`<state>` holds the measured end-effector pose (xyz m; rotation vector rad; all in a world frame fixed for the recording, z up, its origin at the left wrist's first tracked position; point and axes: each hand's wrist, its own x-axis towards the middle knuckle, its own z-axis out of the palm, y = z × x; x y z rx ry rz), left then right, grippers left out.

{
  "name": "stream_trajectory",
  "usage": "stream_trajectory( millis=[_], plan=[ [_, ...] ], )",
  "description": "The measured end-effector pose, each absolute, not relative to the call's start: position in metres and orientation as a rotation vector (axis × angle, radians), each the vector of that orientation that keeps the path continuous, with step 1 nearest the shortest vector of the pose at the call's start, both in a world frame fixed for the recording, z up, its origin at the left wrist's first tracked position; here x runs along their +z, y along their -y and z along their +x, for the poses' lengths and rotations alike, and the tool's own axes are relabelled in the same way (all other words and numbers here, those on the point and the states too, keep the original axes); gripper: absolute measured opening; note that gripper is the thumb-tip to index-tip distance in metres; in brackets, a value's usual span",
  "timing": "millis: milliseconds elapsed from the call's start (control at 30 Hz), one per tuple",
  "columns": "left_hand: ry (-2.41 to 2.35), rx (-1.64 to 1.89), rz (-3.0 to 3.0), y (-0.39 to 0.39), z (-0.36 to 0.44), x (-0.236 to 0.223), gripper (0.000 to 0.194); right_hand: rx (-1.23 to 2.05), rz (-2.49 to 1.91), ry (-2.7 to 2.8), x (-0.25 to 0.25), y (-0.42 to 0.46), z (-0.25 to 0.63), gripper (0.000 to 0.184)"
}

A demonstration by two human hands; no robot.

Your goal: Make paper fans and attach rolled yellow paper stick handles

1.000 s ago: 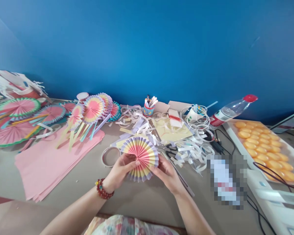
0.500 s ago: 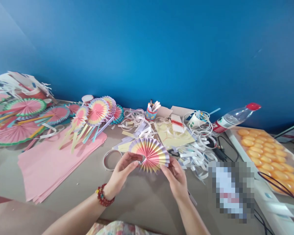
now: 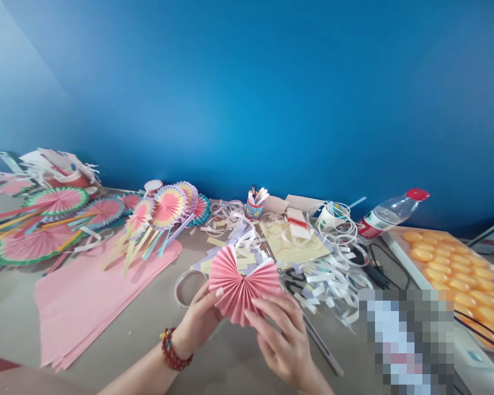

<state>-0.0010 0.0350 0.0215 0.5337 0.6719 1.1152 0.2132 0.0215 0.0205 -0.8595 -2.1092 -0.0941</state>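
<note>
A pleated paper fan is spread almost into a full round in front of me, its plain pink side facing me and a V-shaped gap at the top. My left hand pinches its left edge, thumb in front and fingers mostly hidden behind. Across the lower right pleats lie the fingers of my right hand, gripping that side; its thumb is hidden. Just left of the fan, a roll of tape rests on the table. Dark-handled scissors and a thin metal strip lie to the right.
Pink paper sheets are stacked at left, beneath finished fans. Behind my hands are paper scraps, a pen cup and yellow sheets. A bottle and a tray of yellow oval pieces stand at right.
The fan has been turned from its striped, multicoloured side to its pink side, with the gap now at the top. My right hand's fingers have moved onto its front. The view has tilted upward.
</note>
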Motion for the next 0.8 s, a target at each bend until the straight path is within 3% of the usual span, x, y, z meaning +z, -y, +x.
stream_trajectory(
  millis=[167, 333, 433, 633, 800],
  plan=[
    [-0.86, 1.183, 0.521, -0.038, 0.002, 0.028, 0.042, 0.169, -0.972, 1.687, 0.013, -0.026, 0.222, 0.048],
    [-0.888, 1.188, 0.583, -0.039, 0.002, 0.021, 0.037, 1.006, -1.06, 1.35, 0.013, -0.036, 0.223, 0.051],
    [-0.874, 1.201, 0.626, -0.039, 0.0, 0.014, 0.036, 1.266, -0.992, 1.331, 0.013, -0.036, 0.22, 0.055],
    [-0.834, 1.193, 0.721, -0.04, 0.001, 0.02, 0.032, 1.119, -1.027, 1.437, 0.02, -0.034, 0.216, 0.02],
    [-0.746, 1.17, 0.701, -0.044, 0.001, 0.027, 0.041, 0.847, -0.953, 1.554, 0.026, -0.038, 0.22, 0.014]
  ],
)
